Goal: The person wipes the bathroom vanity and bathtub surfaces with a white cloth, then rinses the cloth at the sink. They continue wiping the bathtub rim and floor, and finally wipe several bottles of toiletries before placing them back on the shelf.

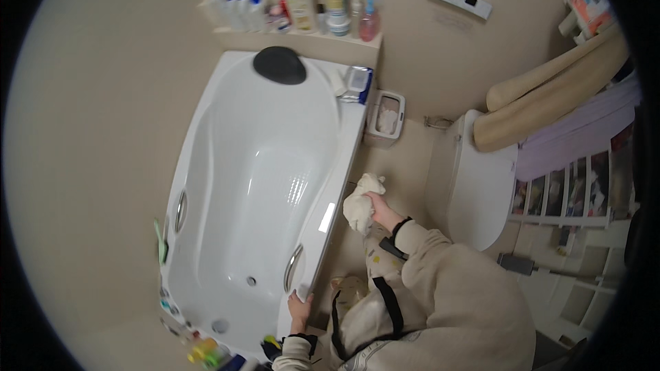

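A bunched white cloth (359, 205) is held in my right hand (382, 209), over the floor strip beside the bathtub. My left hand (300, 306) rests on the near rim of the white bathtub (356, 129), just below a curved metal grab handle (293, 268). Its fingers look spread, and nothing is held in them. A dark headrest pad (280, 65) sits at the tub's far end. The tub's basin shows a metal drain (251, 281) in its floor.
A small bin (382, 140) stands beside the tub, and a toilet (479, 196) with its lid down is on the right. Towels (546, 95) hang over it. Bottles (300, 7) line the ledge. A wipes pack (358, 85) and a green-handled brush (160, 239) rest on the tub's edge.
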{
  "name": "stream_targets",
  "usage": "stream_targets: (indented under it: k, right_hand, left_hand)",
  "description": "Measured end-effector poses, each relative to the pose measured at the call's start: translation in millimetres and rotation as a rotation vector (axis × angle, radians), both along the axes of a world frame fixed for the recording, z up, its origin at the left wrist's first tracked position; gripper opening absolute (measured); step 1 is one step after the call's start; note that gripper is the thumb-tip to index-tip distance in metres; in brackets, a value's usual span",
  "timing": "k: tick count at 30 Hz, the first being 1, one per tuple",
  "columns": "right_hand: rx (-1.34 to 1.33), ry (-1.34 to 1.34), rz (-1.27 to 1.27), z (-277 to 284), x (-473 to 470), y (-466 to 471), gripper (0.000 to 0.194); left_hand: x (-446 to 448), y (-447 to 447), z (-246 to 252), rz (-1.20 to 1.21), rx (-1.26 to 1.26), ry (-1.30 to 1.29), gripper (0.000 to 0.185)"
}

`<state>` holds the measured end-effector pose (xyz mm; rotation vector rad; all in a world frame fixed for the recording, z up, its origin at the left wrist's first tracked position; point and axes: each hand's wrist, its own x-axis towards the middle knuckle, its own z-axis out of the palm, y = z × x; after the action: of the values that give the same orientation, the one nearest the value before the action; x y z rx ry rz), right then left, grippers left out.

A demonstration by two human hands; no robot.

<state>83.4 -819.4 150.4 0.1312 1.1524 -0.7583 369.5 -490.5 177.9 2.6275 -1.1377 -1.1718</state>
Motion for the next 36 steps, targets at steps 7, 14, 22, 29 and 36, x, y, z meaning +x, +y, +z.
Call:
stream_targets:
  k: [7,14,22,29,36]
  right_hand:
    - [-0.197,0.183,-0.011,-79.0,6.5,-178.6,0.068]
    - [-0.075,0.463,0.006,-167.9,-7.3,-210.5,0.060]
    - [0.410,0.158,0.051,-164.2,60.5,-24.2,0.046]
    - [-0.176,0.308,-0.255,-88.6,35.0,-93.6,0.058]
    - [-0.518,0.685,-0.154,-204.7,-10.6,-210.0,0.053]
  left_hand:
    - [-64.8,-209.7,-13.7,0.000,-0.157,0.097,0.077]
    - [-95.9,-288.6,-40.9,-0.233,-0.104,0.030,0.080]
    - [-90.8,-279.2,-81.4,-0.156,-0.086,0.180,0.072]
    - [-83.8,-274.0,-114.4,-0.178,-0.013,-0.042,0.073]
    - [-83.1,-264.8,-93.4,-0.181,0.000,0.130,0.083]
